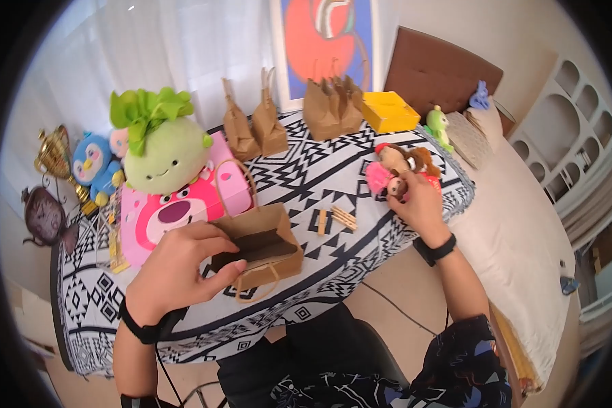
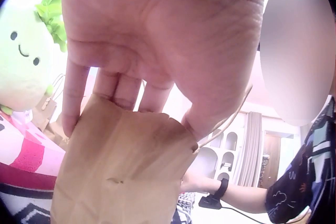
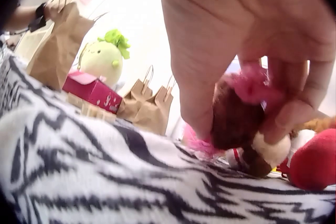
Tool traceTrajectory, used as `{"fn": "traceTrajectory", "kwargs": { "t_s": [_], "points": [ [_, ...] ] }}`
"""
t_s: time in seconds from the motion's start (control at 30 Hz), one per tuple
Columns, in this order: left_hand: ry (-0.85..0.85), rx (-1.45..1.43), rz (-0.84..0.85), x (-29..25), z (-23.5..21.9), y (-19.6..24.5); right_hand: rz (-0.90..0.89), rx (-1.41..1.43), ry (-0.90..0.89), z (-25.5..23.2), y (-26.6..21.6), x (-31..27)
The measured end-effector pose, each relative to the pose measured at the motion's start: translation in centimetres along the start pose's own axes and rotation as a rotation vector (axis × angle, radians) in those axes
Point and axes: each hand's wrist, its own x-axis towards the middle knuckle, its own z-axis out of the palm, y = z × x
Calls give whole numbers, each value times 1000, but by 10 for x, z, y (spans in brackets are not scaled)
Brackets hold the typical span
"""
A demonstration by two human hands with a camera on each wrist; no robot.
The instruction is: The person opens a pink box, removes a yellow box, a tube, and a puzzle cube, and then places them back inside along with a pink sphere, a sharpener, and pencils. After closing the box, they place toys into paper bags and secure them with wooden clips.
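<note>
My left hand (image 1: 183, 265) is over the mouth of a brown paper gift bag (image 1: 268, 255) with twisted handles, standing with its top open. Its fingertips pass behind the bag's rim in the left wrist view, and the thumb stretches across the opening. At the right of the table my right hand (image 1: 421, 207) pinches a small plush toy (image 3: 236, 116) with a brown part and pink fluff between thumb and fingers. Several other small plush toys (image 1: 394, 160), tan, brown and red, lie in a heap right beside it.
Wooden clothespins (image 1: 345, 217) lie between the hands. A pink bear box (image 1: 170, 211) bears a green radish-like plush (image 1: 170, 156). Behind stand more paper bags (image 1: 270, 129) and a yellow box (image 1: 391, 112). A blue penguin plush (image 1: 95, 163) and trophy (image 1: 54, 156) are far left.
</note>
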Motion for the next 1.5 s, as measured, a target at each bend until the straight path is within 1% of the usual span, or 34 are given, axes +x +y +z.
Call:
{"fn": "traceTrajectory", "kwargs": {
  "t_s": [0.03,0.07,0.1,0.17,0.23,0.27,0.3,0.37,0.43,0.47,0.5,0.57,0.6,0.67,0.7,0.77,0.8,0.83,0.9,0.93,1.07,1.13,1.17,1.2,1.23,1.27,1.3,1.33,1.37,1.4,1.43,1.47,1.5],
  "points": [
    [13,2,-31,-2,-2,0,-20,114,17,-9,-5,5],
    [-25,0,-39,-3,-4,0,-22,250,80,-17,-13,9],
    [-62,-5,-47,-4,-6,0,-49,275,144,-25,-20,11],
    [-45,-1,-88,-5,-6,0,-34,433,158,-45,-42,13],
    [-89,8,-37,-6,-7,-2,-82,764,103,-52,-50,18],
    [-81,11,-29,-7,-5,-5,-45,970,56,-61,-66,16],
    [-68,13,-52,-8,-4,-6,-121,1011,42,-66,-76,18],
    [-52,40,-3,-9,-2,-7,0,1206,-162,-84,-104,15],
    [-26,42,-6,-10,0,-10,-193,1067,-277,-89,-121,21],
    [-23,41,3,-11,1,-10,-383,953,-285,-89,-130,27],
    [-21,40,12,-11,1,-10,-415,951,-353,-92,-149,28],
    [-20,56,11,-12,0,-9,-367,984,-335,-87,-181,26],
    [-29,72,17,-13,-1,-8,-373,984,-343,-87,-191,30],
    [-33,74,2,-13,-2,-7,-633,651,-348,-88,-208,41],
    [-41,78,-7,-14,-2,-7,-639,651,-355,-92,-216,46],
    [-46,65,-26,-15,-2,-8,-864,379,-508,-97,-229,57],
    [-58,54,-38,-15,-2,-8,-921,337,-496,-90,-234,62],
    [-60,54,-40,-15,-2,-8,-920,340,-497,-84,-240,65],
    [-97,30,-47,-13,-4,-7,-1014,105,-620,-72,-253,65],
    [-101,33,-44,-14,-4,-8,-1017,37,-630,-65,-261,60],
    [-51,3,2,-17,-2,-16,-1039,-23,-634,-23,-267,52],
    [-35,-14,10,-19,0,-19,-1037,88,-726,-13,-266,54],
    [9,-35,38,-20,1,-20,-1039,87,-727,-10,-264,56],
    [52,-57,67,-21,2,-20,-1074,220,-739,-6,-261,59],
    [52,-59,67,-22,0,-20,-1103,354,-749,-5,-259,62],
    [12,-41,38,-23,-4,-19,-957,340,-874,-32,-266,66],
    [-28,-21,9,-25,-7,-20,-954,337,-874,-46,-266,67],
    [-26,-22,13,-27,-5,-22,-757,554,-868,-57,-262,66],
    [95,-52,79,-31,-1,-26,-553,762,-851,-63,-254,64],
    [215,-82,145,-35,2,-27,-554,759,-852,-66,-244,63],
    [216,-83,145,-38,0,-25,-538,750,-607,-69,-232,62],
    [328,-87,113,-42,-3,-20,-517,735,-363,-70,-220,60],
    [439,-90,82,-45,-5,-17,-514,736,-362,-68,-208,58]
  ]
}}
